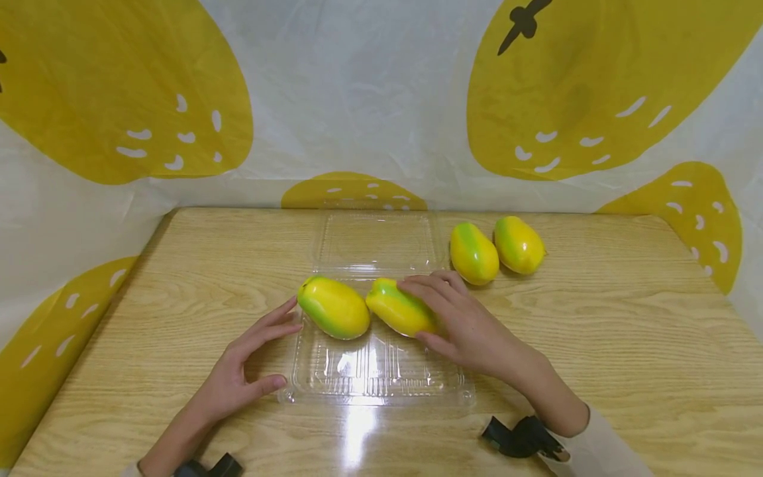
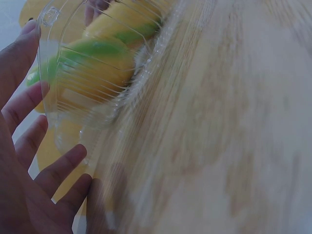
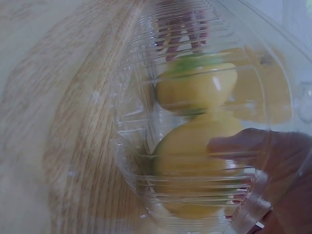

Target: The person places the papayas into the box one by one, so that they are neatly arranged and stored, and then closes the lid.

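A clear plastic clamshell box (image 1: 381, 391) lies opened on the table, its lid (image 1: 381, 242) folded back on the far side. Inside the base sit two shiny yellow-green mangoes, a left mango (image 1: 335, 308) and a right mango (image 1: 401, 308), side by side. My right hand (image 1: 471, 324) holds the right mango, its fingers over the top and the thumb on the near side. Spread fingers of my left hand (image 1: 238, 371) are at the box's left edge, near the left mango; the left wrist view shows this hand (image 2: 29, 180) outside the clear wall, gripping nothing.
Two more mangoes, one nearer (image 1: 473, 254) and one farther right (image 1: 518, 245), lie on the wooden table (image 1: 596, 344) to the right of the lid. A white cloth with yellow fruit prints (image 1: 357, 99) hangs behind the table.
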The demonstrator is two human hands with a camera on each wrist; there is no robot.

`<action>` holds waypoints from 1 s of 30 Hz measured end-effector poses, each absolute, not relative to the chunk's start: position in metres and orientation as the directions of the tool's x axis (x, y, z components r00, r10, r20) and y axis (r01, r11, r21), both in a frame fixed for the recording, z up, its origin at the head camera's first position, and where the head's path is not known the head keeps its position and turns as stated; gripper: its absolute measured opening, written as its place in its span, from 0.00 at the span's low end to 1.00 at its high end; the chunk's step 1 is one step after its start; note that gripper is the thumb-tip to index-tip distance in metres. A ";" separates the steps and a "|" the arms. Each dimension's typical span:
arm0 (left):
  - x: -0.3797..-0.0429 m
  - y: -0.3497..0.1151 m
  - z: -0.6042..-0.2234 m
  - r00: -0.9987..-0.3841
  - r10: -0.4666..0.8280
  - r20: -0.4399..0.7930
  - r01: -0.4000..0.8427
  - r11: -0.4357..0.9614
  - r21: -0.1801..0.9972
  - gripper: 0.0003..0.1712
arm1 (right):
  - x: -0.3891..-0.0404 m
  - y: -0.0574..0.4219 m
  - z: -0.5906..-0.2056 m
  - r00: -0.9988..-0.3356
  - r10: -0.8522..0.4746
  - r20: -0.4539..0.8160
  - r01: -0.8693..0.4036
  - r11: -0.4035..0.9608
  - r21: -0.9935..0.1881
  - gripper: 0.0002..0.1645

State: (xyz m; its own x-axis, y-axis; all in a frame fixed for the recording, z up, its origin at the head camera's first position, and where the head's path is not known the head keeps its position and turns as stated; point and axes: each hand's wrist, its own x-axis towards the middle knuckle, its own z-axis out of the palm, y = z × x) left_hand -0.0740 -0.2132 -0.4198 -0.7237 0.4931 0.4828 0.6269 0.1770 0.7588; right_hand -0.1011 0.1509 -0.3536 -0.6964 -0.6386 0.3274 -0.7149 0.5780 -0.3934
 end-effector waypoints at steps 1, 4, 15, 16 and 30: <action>-0.074 -0.213 -0.420 -0.724 0.492 0.483 0.627 0.177 0.759 0.37 | -0.101 0.151 -0.353 -0.695 -0.639 0.329 -0.716 0.577 -0.393 0.43; -0.074 -0.214 -0.421 -0.726 0.489 0.484 0.626 0.179 0.759 0.38 | -0.101 0.151 -0.353 -0.692 -0.641 0.333 -0.720 0.577 -0.386 0.42; -0.074 -0.211 -0.416 -0.723 0.495 0.482 0.628 0.180 0.757 0.36 | -0.102 0.152 -0.354 -0.685 -0.644 0.339 -0.727 0.576 -0.375 0.43; -0.073 -0.210 -0.413 -0.722 0.495 0.483 0.629 0.179 0.757 0.35 | -0.102 0.152 -0.354 -0.686 -0.644 0.339 -0.727 0.576 -0.374 0.43; -0.067 -0.203 -0.393 -0.715 0.496 0.493 0.633 0.159 0.758 0.33 | -0.100 0.152 -0.351 -0.687 -0.642 0.340 -0.726 0.582 -0.366 0.42</action>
